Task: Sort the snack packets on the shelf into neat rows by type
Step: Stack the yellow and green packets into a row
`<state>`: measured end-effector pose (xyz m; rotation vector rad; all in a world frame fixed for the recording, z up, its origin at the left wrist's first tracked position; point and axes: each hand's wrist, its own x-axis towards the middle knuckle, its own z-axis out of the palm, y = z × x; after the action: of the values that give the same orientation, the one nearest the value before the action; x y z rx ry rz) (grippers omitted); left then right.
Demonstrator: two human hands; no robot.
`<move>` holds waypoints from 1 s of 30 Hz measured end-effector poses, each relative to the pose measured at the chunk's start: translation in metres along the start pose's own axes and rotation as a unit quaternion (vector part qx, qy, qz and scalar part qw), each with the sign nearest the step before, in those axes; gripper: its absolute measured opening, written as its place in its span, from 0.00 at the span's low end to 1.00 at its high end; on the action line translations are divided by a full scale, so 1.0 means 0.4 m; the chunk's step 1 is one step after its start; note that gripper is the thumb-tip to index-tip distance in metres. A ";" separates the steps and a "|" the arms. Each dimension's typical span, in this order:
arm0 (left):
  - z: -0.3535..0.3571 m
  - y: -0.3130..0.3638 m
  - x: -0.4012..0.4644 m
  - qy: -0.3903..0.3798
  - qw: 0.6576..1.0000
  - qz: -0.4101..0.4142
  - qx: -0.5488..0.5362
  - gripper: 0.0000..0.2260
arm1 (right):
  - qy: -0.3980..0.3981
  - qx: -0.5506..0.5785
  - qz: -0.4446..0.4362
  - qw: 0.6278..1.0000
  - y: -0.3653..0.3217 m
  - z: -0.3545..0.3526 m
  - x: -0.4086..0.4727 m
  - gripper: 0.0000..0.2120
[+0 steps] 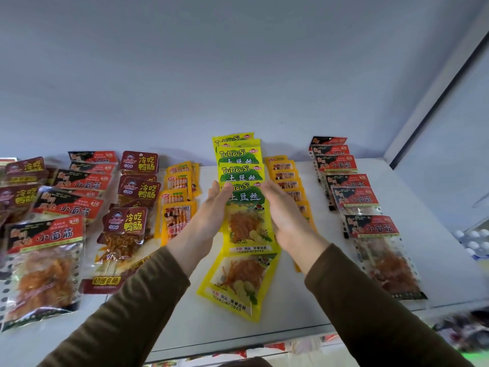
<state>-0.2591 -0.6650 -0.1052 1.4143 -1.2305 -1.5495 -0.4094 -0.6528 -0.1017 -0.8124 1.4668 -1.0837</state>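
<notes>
Fingers of both hands lie straight and together, flat against the long edges of the yellow-green row: the left hand [211,207] presses from the left, the right hand [283,207] from the right, neither gripping anything.

The white shelf [330,292] fills the lower half of the frame. At the lower left lie the biggest packs, the red-and-black packets [45,260], with a second row of the same type [370,226] at the right. Left of centre are the maroon packets [129,229], loosely overlapped. In the centre runs the yellow-green row [246,234] between the palms, its nearest packet [238,282] tilted and skewed out of line towards the bottom. Smallest are the orange packets [177,213] just left of centre and another orange row [288,181], partly hidden behind the right hand.

The risk, as I judge it: squeezing the slick overlapped packets could make them buckle or ride up, and the right hand could shove the neighbouring orange row askew.
</notes>
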 end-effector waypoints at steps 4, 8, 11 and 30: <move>-0.006 0.083 0.037 0.038 0.999 -0.015 -0.019 0.31 | 0.017 -0.021 -0.020 0.999 -0.078 0.006 0.044 0.25; 0.016 0.162 0.091 0.057 0.995 -0.026 -0.081 0.24 | 0.041 -0.050 -0.024 0.998 -0.133 0.034 0.128 0.25; 0.007 0.162 0.142 0.063 0.992 -0.037 -0.105 0.22 | 0.038 -0.074 -0.006 0.996 -0.124 0.048 0.172 0.27; -0.039 0.034 -0.069 0.024 0.988 0.129 0.084 0.30 | -0.021 0.121 -0.063 0.990 -0.007 -0.060 -0.105 0.24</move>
<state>-0.2408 -0.6463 -0.0828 1.3279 -1.4796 -1.2543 -0.4257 -0.6106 -0.0840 -0.7572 1.2334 -1.3037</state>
